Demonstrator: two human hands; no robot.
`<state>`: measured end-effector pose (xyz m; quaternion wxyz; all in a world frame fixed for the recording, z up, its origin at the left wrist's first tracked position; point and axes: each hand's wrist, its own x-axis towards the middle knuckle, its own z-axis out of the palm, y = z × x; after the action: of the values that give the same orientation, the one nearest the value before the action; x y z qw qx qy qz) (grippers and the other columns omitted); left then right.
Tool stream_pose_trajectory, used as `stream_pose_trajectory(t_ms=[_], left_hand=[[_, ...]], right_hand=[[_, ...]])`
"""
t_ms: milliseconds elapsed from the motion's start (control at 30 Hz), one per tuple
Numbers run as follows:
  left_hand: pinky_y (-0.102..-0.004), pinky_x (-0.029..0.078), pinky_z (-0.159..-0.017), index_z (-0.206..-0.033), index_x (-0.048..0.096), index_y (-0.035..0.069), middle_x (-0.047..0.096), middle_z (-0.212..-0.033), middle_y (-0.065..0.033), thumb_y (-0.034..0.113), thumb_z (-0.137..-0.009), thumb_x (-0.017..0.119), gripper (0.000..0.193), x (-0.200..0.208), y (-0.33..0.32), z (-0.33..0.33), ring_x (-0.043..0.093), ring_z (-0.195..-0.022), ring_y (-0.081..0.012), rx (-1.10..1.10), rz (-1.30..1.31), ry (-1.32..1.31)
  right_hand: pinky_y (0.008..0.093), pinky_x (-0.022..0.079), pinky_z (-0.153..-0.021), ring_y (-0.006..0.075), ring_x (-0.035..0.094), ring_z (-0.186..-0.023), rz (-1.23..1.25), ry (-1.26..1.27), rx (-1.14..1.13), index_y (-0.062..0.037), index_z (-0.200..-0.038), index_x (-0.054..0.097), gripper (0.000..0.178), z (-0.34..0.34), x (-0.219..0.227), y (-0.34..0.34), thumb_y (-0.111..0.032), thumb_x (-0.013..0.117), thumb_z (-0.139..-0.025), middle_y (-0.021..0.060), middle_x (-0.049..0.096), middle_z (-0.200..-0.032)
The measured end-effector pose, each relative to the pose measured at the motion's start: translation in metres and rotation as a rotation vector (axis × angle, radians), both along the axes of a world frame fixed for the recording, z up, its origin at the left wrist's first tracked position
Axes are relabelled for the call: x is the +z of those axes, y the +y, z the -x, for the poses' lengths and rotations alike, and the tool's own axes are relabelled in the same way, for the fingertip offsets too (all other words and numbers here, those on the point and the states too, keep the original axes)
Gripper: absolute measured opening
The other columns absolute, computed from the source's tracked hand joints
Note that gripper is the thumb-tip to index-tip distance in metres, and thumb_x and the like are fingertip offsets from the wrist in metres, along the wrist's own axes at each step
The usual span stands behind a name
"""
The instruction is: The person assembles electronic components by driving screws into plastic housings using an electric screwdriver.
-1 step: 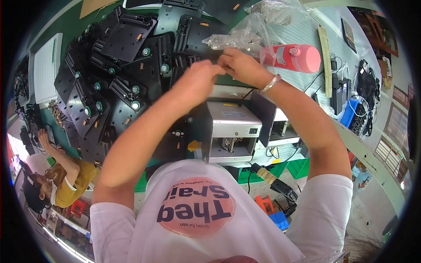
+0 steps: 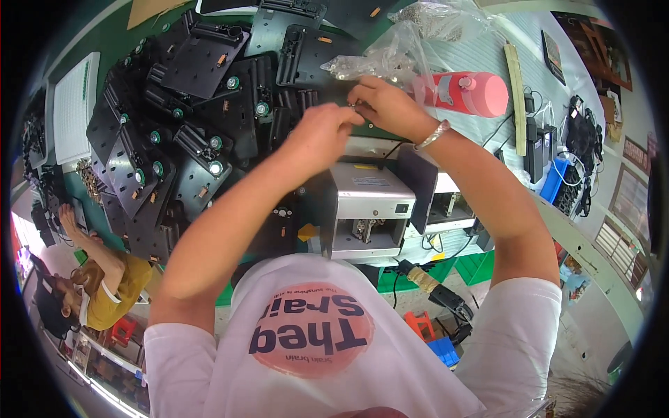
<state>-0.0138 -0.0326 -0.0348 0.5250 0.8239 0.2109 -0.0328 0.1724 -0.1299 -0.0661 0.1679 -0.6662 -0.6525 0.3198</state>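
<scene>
This was a factory assembly workshop. A green workbench [image 2: 97, 42] was heaped with identical black plastic brackets [image 2: 202, 132] fitted with green rollers, stacked just left of a small grey benchtop machine [image 2: 366, 209]. Beyond that machine lay clear bags of small metal parts [image 2: 390, 52]. Right of it ran cables and a blue parts bin [image 2: 554, 181]. Far left of it, another worker [image 2: 104, 279] sat at the same line.

A tiny metal part [image 2: 352, 106], silvery and too small to make out in detail, sits pinched between the fingertips of the left hand [image 2: 322, 134] and the right hand [image 2: 385, 106] (both raised together) at upper centre of the frame, above the black plastic plates
</scene>
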Motion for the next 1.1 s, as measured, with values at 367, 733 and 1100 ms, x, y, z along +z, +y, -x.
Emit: stream_pose_trajectory(t_ms=[367, 733, 1100], left_hand=[[-0.0277, 0.045, -0.095, -0.133, 0.045, -0.005, 0.05, -0.125, -0.013, -0.005, -0.093, 0.049, 0.04, -0.02, -0.048, -0.028, 0.053, -0.11, -0.0187, 0.922, 1.156, 0.151], [-0.0354, 0.035, -0.108, -0.143, 0.034, 0.0, 0.044, -0.139, -0.0171, 0.005, -0.086, 0.046, 0.059, -0.038, -0.054, -0.046, 0.043, -0.131, -0.0287, 0.876, 0.662, 0.35], [-0.0293, 0.038, -0.102, -0.139, 0.044, 0.003, 0.053, -0.134, -0.0098, -0.004, -0.088, 0.041, 0.052, -0.051, -0.042, -0.042, 0.05, -0.122, -0.0192, 0.884, 0.878, 0.268]], right_hand=[[0.0407, 0.048, -0.092, 0.0404, 0.056, -0.108, -0.008, -0.091, -0.086, -0.0034, -0.118, 0.058, 0.047, 0.001, -0.009, -0.007, 0.012, 0.056, -0.074, 0.0211, 0.052, -0.12], [0.041, 0.047, -0.09, 0.0393, 0.053, -0.11, 0.243, -0.101, -0.471, -0.0007, -0.115, 0.052, 0.056, 0.019, -0.022, -0.001, 0.005, 0.072, -0.063, 0.023, 0.05, -0.12], [0.0437, 0.052, -0.079, 0.0405, 0.06, -0.091, 0.064, 0.026, -0.412, -0.0025, -0.09, 0.061, 0.026, 0.038, -0.037, 0.004, -0.002, 0.074, -0.067, 0.0206, 0.059, -0.098]])
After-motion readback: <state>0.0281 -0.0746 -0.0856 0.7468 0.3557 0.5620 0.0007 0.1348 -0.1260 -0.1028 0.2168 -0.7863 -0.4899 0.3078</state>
